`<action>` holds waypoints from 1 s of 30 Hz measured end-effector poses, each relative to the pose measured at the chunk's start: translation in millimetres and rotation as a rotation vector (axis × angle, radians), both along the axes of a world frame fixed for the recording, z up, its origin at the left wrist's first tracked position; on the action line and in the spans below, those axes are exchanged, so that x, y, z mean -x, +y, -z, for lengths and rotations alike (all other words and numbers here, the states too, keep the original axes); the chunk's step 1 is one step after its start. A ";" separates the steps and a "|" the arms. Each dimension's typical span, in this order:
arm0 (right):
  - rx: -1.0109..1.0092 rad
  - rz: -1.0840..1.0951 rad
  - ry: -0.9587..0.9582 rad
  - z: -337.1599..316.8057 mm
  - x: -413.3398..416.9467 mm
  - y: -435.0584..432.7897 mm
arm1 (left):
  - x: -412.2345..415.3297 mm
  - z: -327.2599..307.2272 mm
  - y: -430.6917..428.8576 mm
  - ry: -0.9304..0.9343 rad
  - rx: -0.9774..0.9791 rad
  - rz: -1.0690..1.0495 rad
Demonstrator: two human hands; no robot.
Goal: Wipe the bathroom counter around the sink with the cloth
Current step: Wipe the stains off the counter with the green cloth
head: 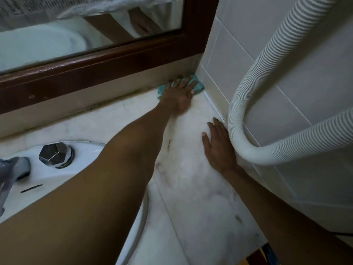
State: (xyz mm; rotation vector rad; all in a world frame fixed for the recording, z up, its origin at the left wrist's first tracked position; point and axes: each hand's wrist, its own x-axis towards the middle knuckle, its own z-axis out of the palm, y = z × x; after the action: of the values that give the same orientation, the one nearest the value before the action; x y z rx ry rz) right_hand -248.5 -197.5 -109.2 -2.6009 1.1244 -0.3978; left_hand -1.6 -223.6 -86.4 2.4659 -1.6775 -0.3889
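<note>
The white marble counter runs to the right of the white sink. A teal cloth lies in the far corner, where the mirror ledge meets the tiled wall. My left hand reaches across the counter and presses down on the cloth, covering most of it. My right hand lies flat on the counter with fingers spread. Its outer edge touches a white ribbed hose and it holds nothing.
The ribbed hose loops down the tiled right wall onto the counter's edge. A dark wooden mirror frame borders the back. A chrome tap knob and a grey faucet stand on the sink at left.
</note>
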 end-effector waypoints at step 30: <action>-0.221 -0.279 0.162 -37.0 133.1 39.1 | 266.2 2.2 231.6 0.104 0.092 -0.372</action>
State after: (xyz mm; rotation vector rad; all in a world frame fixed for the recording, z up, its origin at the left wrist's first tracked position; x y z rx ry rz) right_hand -381.6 -158.4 -72.2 -2.5747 0.7818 -0.0018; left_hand -267.8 8.0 -88.5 2.5633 -1.1372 -0.3745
